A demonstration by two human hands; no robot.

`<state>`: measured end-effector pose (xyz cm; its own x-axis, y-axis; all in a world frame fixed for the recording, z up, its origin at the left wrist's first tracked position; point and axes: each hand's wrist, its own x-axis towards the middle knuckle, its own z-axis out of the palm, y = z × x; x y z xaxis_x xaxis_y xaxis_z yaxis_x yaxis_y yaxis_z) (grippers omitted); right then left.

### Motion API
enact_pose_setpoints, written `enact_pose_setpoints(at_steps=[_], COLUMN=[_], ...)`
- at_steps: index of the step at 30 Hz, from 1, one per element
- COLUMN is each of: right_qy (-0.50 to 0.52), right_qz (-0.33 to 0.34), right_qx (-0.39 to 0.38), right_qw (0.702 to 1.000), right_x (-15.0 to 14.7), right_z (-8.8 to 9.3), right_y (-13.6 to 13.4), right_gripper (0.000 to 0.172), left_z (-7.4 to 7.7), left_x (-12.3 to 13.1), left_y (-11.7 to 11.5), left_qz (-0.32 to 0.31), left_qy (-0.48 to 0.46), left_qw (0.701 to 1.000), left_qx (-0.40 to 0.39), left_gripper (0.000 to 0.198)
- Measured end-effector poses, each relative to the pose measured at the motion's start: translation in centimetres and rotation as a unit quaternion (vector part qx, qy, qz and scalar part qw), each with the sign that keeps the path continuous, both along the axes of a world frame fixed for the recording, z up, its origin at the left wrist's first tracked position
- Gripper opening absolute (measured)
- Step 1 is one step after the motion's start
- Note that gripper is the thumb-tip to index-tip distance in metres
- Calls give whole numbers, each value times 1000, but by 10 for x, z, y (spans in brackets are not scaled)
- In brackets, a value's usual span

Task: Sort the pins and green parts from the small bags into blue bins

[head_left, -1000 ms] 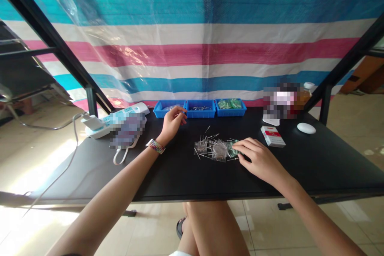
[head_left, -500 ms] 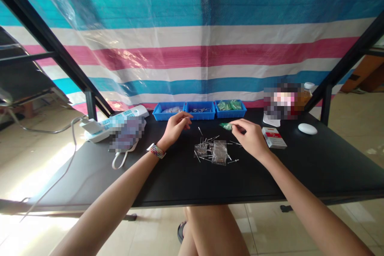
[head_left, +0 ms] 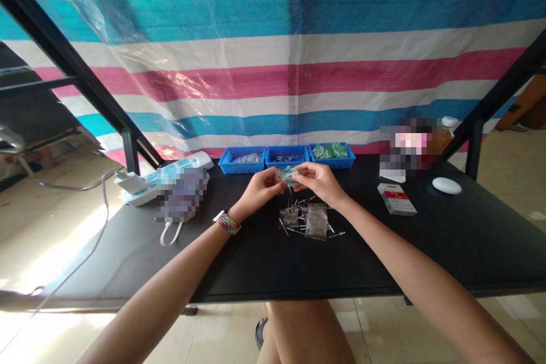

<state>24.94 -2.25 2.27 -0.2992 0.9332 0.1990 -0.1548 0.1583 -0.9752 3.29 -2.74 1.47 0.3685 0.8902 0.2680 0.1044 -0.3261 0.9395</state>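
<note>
My left hand and right hand are both clamped by the fingertips on a small green packet, above the table. Nearer lie scattered metal pins and clear bags; farther off, three blue trays, the right one holding green packets.

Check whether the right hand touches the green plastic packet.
Touching. The head view shows the right hand with its fingers pinching the green plastic packet at its right end.
</note>
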Motion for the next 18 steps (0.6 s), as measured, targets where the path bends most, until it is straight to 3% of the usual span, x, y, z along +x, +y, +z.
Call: enact_pose_setpoints(at_steps=[4, 7, 10, 13, 16, 18], right_qy=[-12, -41, -99, -137, -153, -131], right_qz=[-30, -61, -91, -96, -87, -69], right_qx=[63, 127, 236, 316, 318, 271], right_qw=[997, 989, 963, 934, 932, 951], right_x=[0, 0, 0, 2, 4, 5], right_z=[-6, -12, -13, -10, -9, -10], right_y=[-1, -2, -5, -7, -7, -5], right_gripper=[37, 33, 23, 13, 13, 21], left_z=[4, 7, 8, 8, 7, 6], left_x=[-1, -1, 0, 1, 2, 2], left_y=[-2, -3, -3, -2, 0, 1], left_qz=[13, -5, -6, 17, 15, 18], left_qy=[55, 53, 14, 2, -16, -25], left_qw=[998, 998, 997, 997, 998, 998], left_qx=[6, -35, -74, -72, -62, -53], left_gripper=[53, 65, 68, 57, 45, 43])
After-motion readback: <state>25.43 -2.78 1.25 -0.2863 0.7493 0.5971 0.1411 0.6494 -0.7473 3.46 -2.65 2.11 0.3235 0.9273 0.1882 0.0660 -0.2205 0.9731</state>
